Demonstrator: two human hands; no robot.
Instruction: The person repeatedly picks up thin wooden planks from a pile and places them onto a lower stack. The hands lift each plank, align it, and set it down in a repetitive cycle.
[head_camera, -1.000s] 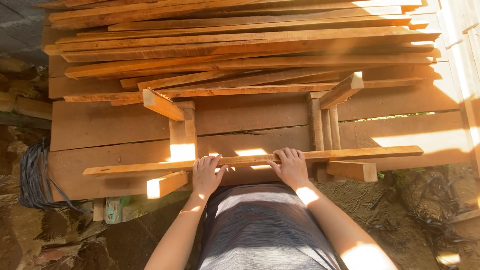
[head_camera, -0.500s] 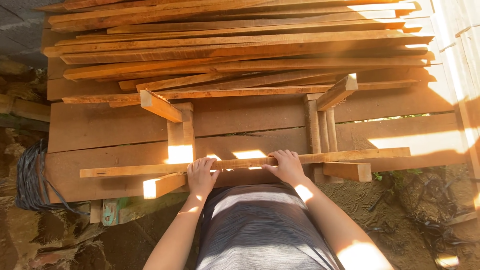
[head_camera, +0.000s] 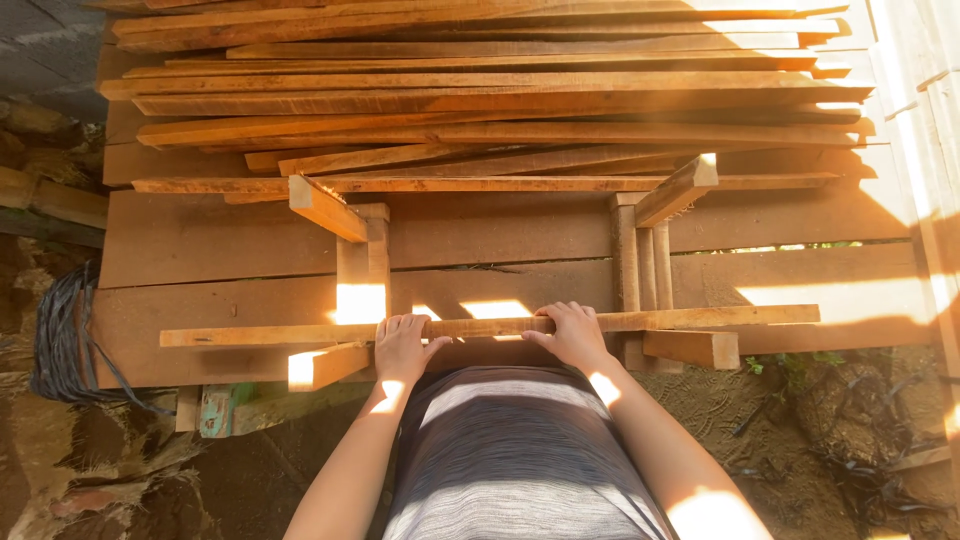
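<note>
A long thin wooden slat (head_camera: 700, 319) lies crosswise in front of me, resting on two wooden supports, the left support (head_camera: 362, 270) and the right support (head_camera: 640, 270). My left hand (head_camera: 402, 346) grips the slat a little left of its middle. My right hand (head_camera: 572, 333) grips it a short way to the right. Both sets of fingers curl over the slat's top edge. My grey striped shirt fills the lower middle of the view.
A big stack of long wooden boards (head_camera: 480, 90) lies at the back on wide planks (head_camera: 200, 240). A coil of dark cable (head_camera: 60, 340) sits at the left. Dirt ground with debris (head_camera: 840, 420) lies at the right, with stones at the lower left.
The slat has shifted slightly to the left under my hands. Both hands stay on it in nearly the same grip.
</note>
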